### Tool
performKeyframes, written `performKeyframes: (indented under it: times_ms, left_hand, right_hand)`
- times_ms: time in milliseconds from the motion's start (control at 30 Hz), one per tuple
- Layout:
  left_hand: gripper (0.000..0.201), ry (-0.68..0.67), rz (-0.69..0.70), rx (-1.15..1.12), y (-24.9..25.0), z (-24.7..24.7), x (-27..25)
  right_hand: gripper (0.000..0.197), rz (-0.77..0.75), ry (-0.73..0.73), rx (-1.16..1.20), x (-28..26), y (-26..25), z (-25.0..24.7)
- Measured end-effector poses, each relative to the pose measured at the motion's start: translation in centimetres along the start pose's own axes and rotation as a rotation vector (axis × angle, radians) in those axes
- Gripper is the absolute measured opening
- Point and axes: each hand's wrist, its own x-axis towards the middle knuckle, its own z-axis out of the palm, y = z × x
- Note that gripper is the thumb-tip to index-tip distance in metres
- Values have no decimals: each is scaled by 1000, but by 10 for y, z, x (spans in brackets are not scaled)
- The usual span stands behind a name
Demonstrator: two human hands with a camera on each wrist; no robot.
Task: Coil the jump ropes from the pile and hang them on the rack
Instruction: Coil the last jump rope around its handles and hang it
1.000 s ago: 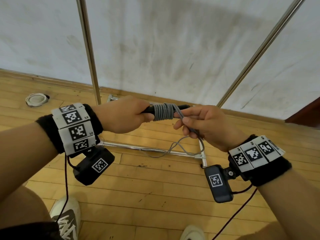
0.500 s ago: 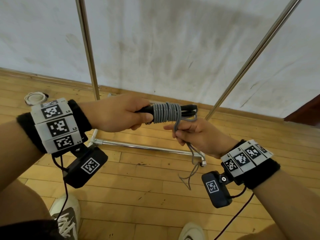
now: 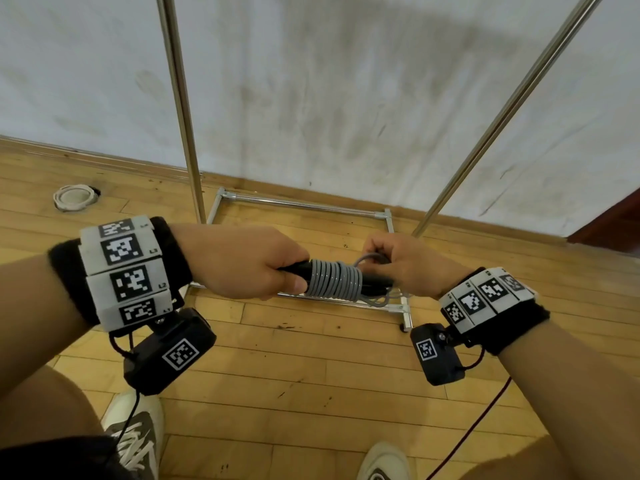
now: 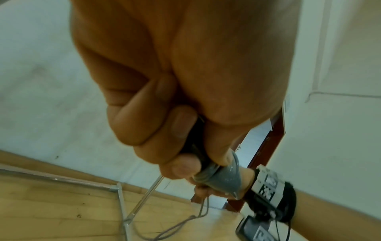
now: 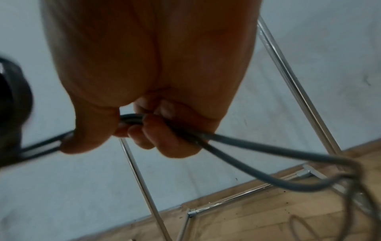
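Nearly coiled: my left hand grips the black handles, grey jump rope wound around them; my right hand pinches the loose tail. Hanging on the rack remains.

The left hand covers most of the black handles. The rack poles run off the top edge in the head view. At the right-wrist view's left edge, a dark blurred shape cannot be identified.
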Motion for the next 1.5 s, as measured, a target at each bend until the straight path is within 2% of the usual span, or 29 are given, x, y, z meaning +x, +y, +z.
performKeyframes:
  times_ms: [100, 200, 367, 500, 633, 800, 900, 1033, 1100, 1200, 1267, 1367, 1500]
  left_hand:
    - [23, 13, -29, 104, -1, 3, 4]
    - [23, 42, -66, 174, -3, 4, 10]
    - [23, 150, -150, 222, -12, -1, 20]
    - [21, 255, -183, 167, -17, -9, 25]
    - [22, 376, -146, 64, -18, -16, 25]
    - [17, 464, -46, -115, -14, -18, 22]
    - [18, 428, -15, -177, -12, -21, 19]
    - [15, 372, 32, -211, -14, -25, 12]
    - [18, 356, 64, -204, -14, -26, 8]
    - [27, 320, 84, -200, -11, -25, 3]
    - [20, 272, 81, -194, -9, -22, 2]
    - [16, 193, 60, -148, -8, -19, 1]
    - [18, 95, 28, -92, -7, -18, 0]
  right_hand:
    - [13, -5, 55, 194, -1, -5, -7]
    - [11, -7, 106, 285, 0, -11, -11]
    - [14, -11, 141, 481, -3, -17, -19]
    - [24, -55, 165, 631, -6, -19, -19]
    - [28, -127, 169, 706, -11, -16, -12]
    - [8, -101, 258, 758, -10, -16, -4]
    - [25, -73, 295, 698, -8, -13, -1]
    - [38, -49, 313, 516, -7, -11, 1]
    - [33, -58, 290, 400, -6, -11, 1]
    - [15, -116, 196, 306, -6, -11, 0]
    - [18, -149, 151, 227, -6, -8, -2]
    - [29, -118, 133, 80, -3, -4, -5]
    - [30, -96, 105, -247, 7, 5, -4]
